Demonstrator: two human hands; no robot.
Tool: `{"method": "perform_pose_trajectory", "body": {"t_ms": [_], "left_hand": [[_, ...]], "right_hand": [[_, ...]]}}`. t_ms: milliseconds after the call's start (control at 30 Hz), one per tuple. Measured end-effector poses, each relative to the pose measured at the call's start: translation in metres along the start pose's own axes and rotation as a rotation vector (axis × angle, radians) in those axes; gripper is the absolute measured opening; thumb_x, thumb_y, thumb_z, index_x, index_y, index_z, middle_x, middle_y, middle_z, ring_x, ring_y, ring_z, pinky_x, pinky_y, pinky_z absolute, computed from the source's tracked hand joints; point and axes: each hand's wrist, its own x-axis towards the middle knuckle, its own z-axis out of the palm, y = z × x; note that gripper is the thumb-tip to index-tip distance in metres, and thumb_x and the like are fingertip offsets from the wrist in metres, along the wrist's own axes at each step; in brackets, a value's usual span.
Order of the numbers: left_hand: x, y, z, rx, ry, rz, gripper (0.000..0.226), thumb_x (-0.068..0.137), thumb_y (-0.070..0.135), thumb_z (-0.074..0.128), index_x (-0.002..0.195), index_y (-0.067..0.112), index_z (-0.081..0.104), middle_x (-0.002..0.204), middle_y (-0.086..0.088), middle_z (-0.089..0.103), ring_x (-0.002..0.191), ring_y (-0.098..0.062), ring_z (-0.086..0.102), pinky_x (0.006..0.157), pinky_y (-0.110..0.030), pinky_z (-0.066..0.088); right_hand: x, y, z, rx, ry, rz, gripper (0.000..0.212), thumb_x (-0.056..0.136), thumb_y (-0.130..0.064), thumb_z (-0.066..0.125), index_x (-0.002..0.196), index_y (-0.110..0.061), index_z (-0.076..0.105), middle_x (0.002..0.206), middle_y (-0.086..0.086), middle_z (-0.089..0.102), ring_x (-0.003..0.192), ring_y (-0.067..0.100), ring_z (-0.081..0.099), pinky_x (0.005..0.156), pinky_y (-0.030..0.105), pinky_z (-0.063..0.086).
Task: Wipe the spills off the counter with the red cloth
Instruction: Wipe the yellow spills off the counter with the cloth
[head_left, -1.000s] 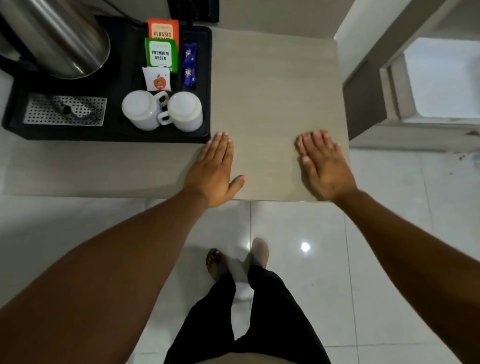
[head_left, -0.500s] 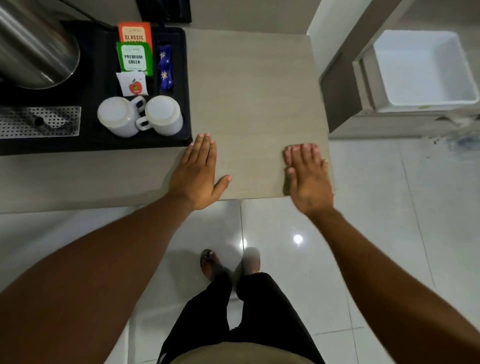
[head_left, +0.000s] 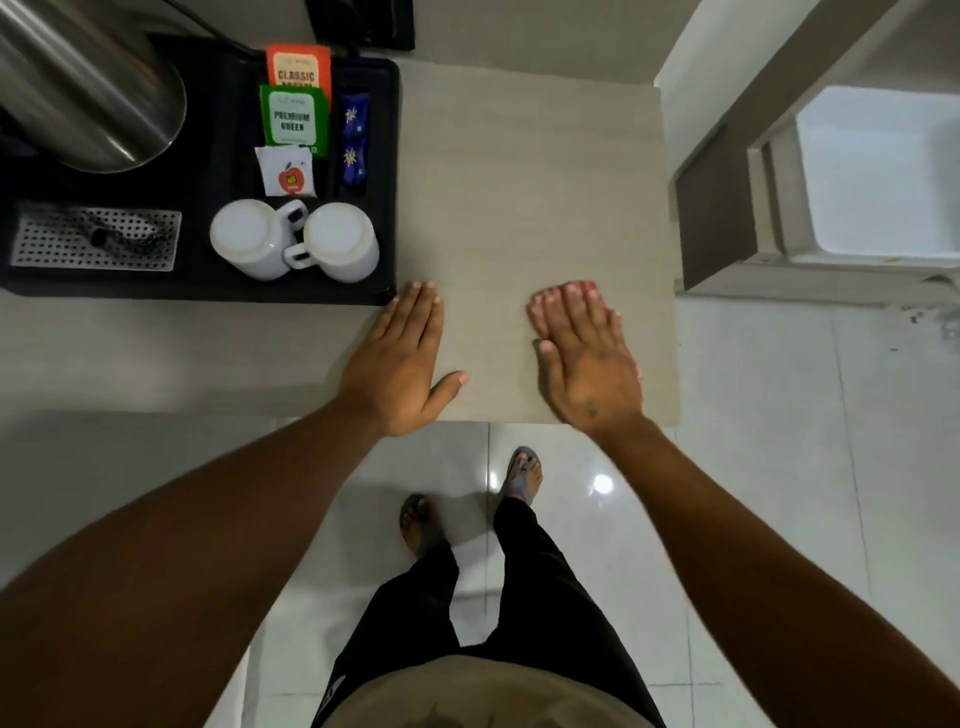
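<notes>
Overhead view of my two hands on the counter (head_left: 519, 208), a pale wood-grain top. The red cloth does not show in this view, so I cannot tell where it lies. My left hand (head_left: 400, 364) lies palm down and flat, fingers straight and close together, thumb spread out toward the right; it grips nothing. Its fingertips reach just beside the near right corner of the black tray (head_left: 384, 156). My right hand (head_left: 587, 358) also lies palm down with fingers extended and close together, near the counter's right edge, and it too holds nothing. The two hands are apart, with bare counter between them. The heels of both hands sit at the counter's near edge.

The tray occupies the left part of the counter. In it, two white cups (head_left: 249, 239) (head_left: 340, 241) stand upside down side by side, their handles toward each other. Behind the cups lie a white sachet with a red apple (head_left: 285, 171), a green packet marked "Premium Green" (head_left: 293, 119) and an orange packet marked "Classic" (head_left: 298, 65). Two blue sachets (head_left: 355, 140) lie just to their right. A steel kettle (head_left: 88, 83) stands at the tray's far left, and a perforated metal drip plate (head_left: 96, 239) lies in front of it.

Below the counter are a glossy white tiled floor (head_left: 753, 467), my black trousers (head_left: 467, 623) and my sandalled feet (head_left: 522, 475).
</notes>
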Motion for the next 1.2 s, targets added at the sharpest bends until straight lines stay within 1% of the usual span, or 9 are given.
{"method": "perform_pose_trajectory", "body": {"t_ms": [200,367,500,600,767,867,933,1067,1200], "left_hand": [[0.005,-0.004,-0.001,-0.040,-0.002,0.043,0.093,0.098,0.061,0.037,0.160,-0.004,0.014,0.170,-0.025,0.011,0.159,-0.036,0.004,0.130,-0.049,0.009],[0.005,-0.007,0.002,-0.015,-0.004,0.054,0.094,0.098,0.063,0.036,0.160,-0.004,0.012,0.169,-0.026,0.011,0.159,-0.037,0.002,0.129,-0.051,0.012],[0.006,-0.004,-0.001,-0.021,-0.016,0.034,0.095,0.098,0.067,0.029,0.160,-0.003,0.011,0.170,-0.025,0.011,0.160,-0.036,0.002,0.129,-0.051,0.013],[0.006,-0.004,0.002,-0.016,-0.016,0.031,0.095,0.098,0.067,0.030,0.161,-0.002,0.009,0.170,-0.024,0.010,0.160,-0.035,0.000,0.129,-0.052,0.014],[0.007,-0.004,0.001,-0.012,-0.016,0.028,0.095,0.099,0.065,0.031,0.162,0.000,0.004,0.171,-0.023,0.006,0.160,-0.034,-0.001,0.130,-0.049,0.009],[0.007,-0.003,0.001,-0.022,-0.011,0.027,0.095,0.098,0.065,0.031,0.162,0.001,0.003,0.171,-0.023,0.006,0.160,-0.034,-0.002,0.130,-0.046,0.003],[0.007,-0.004,0.001,-0.018,-0.014,0.028,0.095,0.098,0.065,0.030,0.162,0.000,0.003,0.171,-0.023,0.006,0.160,-0.034,-0.002,0.130,-0.045,0.002],[0.008,-0.003,-0.002,-0.030,-0.032,0.026,0.093,0.098,0.063,0.031,0.161,-0.002,0.007,0.171,-0.024,0.007,0.160,-0.035,0.000,0.130,-0.048,0.007],[0.008,-0.004,-0.004,-0.036,-0.053,0.031,0.096,0.097,0.066,0.033,0.160,-0.003,0.010,0.170,-0.025,0.009,0.159,-0.036,0.002,0.130,-0.049,0.009]], "right_hand": [[0.133,0.054,-0.042,-0.063,0.032,0.114,0.064,0.102,-0.045,0.017,0.159,-0.016,0.017,0.167,0.015,0.010,0.153,0.036,0.002,0.123,0.049,0.000],[0.214,-0.002,-0.045,-0.042,0.056,0.091,0.060,0.103,-0.041,0.024,0.157,-0.016,0.024,0.166,0.014,0.017,0.153,0.035,0.006,0.123,0.049,0.007],[0.167,-0.042,-0.017,-0.061,-0.015,-0.277,0.056,0.105,-0.037,0.026,0.158,-0.020,0.023,0.166,0.012,0.016,0.154,0.033,0.004,0.124,0.045,0.004],[0.110,-0.016,-0.009,-0.074,-0.075,-0.462,0.055,0.106,-0.037,0.029,0.158,-0.025,0.021,0.166,0.008,0.018,0.154,0.029,0.004,0.124,0.049,0.008],[0.144,0.066,-0.048,-0.053,0.002,-0.244,0.056,0.103,-0.034,0.031,0.158,-0.022,0.025,0.166,0.011,0.019,0.153,0.032,0.009,0.123,0.049,0.010],[0.215,0.065,-0.066,-0.037,0.031,-0.014,0.061,0.102,-0.040,0.025,0.159,-0.020,0.016,0.167,0.011,0.012,0.154,0.032,0.003,0.124,0.047,0.006],[0.250,0.041,-0.067,-0.029,0.040,0.031,0.062,0.100,-0.039,0.029,0.158,-0.018,0.020,0.167,0.012,0.014,0.153,0.033,0.004,0.124,0.048,0.007],[0.249,-0.024,-0.043,-0.034,0.029,-0.173,0.060,0.098,-0.029,0.040,0.156,-0.019,0.030,0.165,0.011,0.023,0.153,0.034,0.009,0.123,0.046,0.009],[0.161,-0.052,-0.008,-0.018,0.020,-0.340,0.056,0.102,-0.028,0.038,0.157,-0.020,0.028,0.165,0.010,0.022,0.153,0.032,0.008,0.124,0.047,0.009]]}}
